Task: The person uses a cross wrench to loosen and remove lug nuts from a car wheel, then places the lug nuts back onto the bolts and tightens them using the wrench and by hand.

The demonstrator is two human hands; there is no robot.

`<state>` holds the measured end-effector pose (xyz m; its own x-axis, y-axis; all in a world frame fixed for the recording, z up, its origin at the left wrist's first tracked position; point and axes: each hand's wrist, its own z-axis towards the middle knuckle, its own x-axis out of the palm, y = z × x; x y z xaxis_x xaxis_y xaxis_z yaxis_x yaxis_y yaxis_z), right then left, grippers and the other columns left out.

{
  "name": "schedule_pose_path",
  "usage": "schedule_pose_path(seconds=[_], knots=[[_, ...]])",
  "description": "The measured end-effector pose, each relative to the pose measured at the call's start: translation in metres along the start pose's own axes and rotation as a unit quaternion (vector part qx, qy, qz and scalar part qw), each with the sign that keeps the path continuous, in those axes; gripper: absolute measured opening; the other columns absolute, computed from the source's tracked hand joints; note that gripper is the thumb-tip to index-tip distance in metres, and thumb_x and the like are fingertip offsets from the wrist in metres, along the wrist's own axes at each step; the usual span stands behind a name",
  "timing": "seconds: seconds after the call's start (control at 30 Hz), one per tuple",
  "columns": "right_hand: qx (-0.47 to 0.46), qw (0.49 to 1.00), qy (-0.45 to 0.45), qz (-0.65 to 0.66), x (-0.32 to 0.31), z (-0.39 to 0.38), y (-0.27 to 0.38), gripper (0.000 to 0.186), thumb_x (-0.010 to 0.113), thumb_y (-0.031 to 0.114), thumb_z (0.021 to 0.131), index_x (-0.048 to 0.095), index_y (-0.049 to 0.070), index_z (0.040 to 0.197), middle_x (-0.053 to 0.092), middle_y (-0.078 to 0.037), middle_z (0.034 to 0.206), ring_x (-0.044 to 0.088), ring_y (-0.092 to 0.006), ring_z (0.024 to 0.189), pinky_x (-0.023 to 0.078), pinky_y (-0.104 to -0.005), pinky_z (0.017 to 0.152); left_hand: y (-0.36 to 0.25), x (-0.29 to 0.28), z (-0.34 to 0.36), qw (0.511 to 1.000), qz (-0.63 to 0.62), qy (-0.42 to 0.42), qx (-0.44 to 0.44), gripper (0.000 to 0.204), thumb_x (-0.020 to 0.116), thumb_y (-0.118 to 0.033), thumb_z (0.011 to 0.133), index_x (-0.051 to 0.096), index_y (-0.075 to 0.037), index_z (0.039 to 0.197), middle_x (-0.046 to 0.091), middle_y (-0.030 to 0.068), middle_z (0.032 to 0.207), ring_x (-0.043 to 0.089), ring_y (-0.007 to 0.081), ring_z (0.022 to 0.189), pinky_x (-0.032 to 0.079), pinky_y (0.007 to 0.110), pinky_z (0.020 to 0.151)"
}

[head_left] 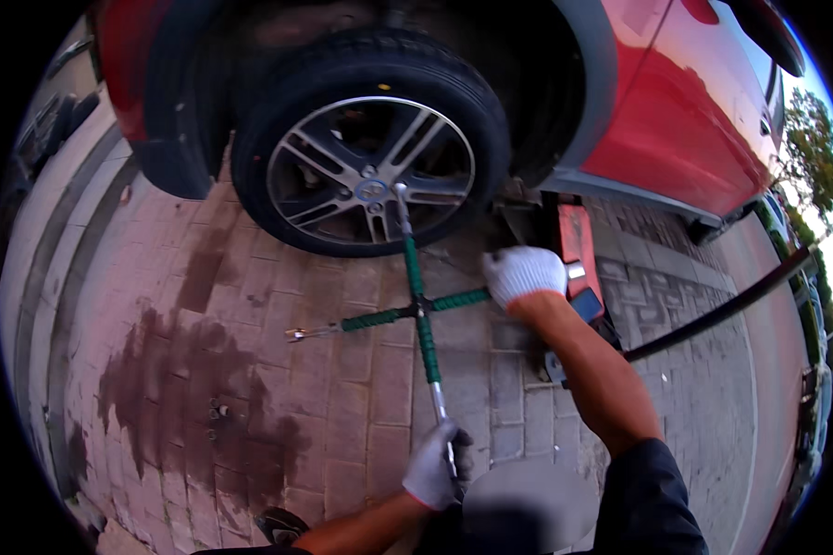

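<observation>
Over brick paving beside a red car, a green-wrapped cross wrench points one end toward the centre of the wheel. The left hand grasps the wrench's near shaft, apparently steadying it; the right hand seems clenched around a side arm's end, presumably for leverage.

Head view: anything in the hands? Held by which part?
Cross wrench. Left hand grips the metal end of the near spoke; right hand covers the outer end of the right spoke, grip unclear.
</observation>
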<state>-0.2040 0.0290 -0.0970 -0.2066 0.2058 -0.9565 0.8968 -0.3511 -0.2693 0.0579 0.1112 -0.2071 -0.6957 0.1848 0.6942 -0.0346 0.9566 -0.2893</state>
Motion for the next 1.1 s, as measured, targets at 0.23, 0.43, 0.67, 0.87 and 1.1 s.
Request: schedule_pose_path(seconds=[0.23,0.43,0.67,0.87,1.1], knots=[[-0.062,0.998,0.025,-0.021,0.034,-0.007,-0.004,0.047,0.053,0.015,0.094,0.053,0.023,0.141,0.07,-0.014,0.088,0.071,-0.0321,0.079,0.053,-0.0463,0.064,0.011,0.002,0.002,0.981,0.125,-0.099,0.108,0.035,0.057,-0.035,0.101,0.053,-0.002,0.089,0.045,0.0025,0.053,0.04,0.0138,0.036,0.03,0.028,0.033],[-0.053,0.994,-0.084,0.054,0.077,-0.029,-0.002,0.026,0.055,0.026,0.095,0.069,0.021,0.117,0.07,-0.009,0.077,0.069,-0.0305,0.071,0.052,-0.0459,0.061,0.026,0.005,-0.017,0.965,0.203,-0.107,0.13,0.032,0.055,-0.029,0.102,0.053,-0.002,0.085,0.046,0.0033,0.051,0.043,0.0136,0.037,0.032,0.029,0.034],[-0.039,0.98,-0.156,0.12,0.065,-0.035,0.012,0.046,0.049,0.039,0.097,0.071,0.011,0.068,0.064,-0.013,0.061,0.062,-0.0359,0.058,0.049,-0.0478,0.061,0.034,0.008,-0.041,0.969,0.183,-0.082,0.141,0.025,0.054,-0.02,0.102,0.05,0.001,0.088,0.045,0.0044,0.05,0.043,0.0141,0.037,0.034,0.029,0.035],[-0.114,0.96,-0.251,0.049,0.052,-0.027,0.012,0.042,0.054,0.035,0.096,0.07,0.01,0.066,0.063,-0.012,0.059,0.06,-0.0349,0.054,0.048,-0.0469,0.056,0.015,0.014,-0.052,0.971,0.177,-0.068,0.148,0.024,0.053,-0.02,0.102,0.05,0.001,0.091,0.045,0.0044,0.051,0.043,0.0137,0.037,0.034,0.028,0.035],[-0.104,0.96,-0.253,0.054,0.025,-0.028,0.016,0.018,0.064,0.022,0.09,0.072,0.012,0.078,0.056,-0.011,0.055,0.057,-0.0326,0.05,0.041,-0.0485,0.05,-0.007,0.012,-0.064,0.972,0.188,-0.056,0.131,0.024,0.053,-0.019,0.102,0.051,0.001,0.089,0.046,0.0043,0.051,0.043,0.0144,0.037,0.034,0.029,0.035]])
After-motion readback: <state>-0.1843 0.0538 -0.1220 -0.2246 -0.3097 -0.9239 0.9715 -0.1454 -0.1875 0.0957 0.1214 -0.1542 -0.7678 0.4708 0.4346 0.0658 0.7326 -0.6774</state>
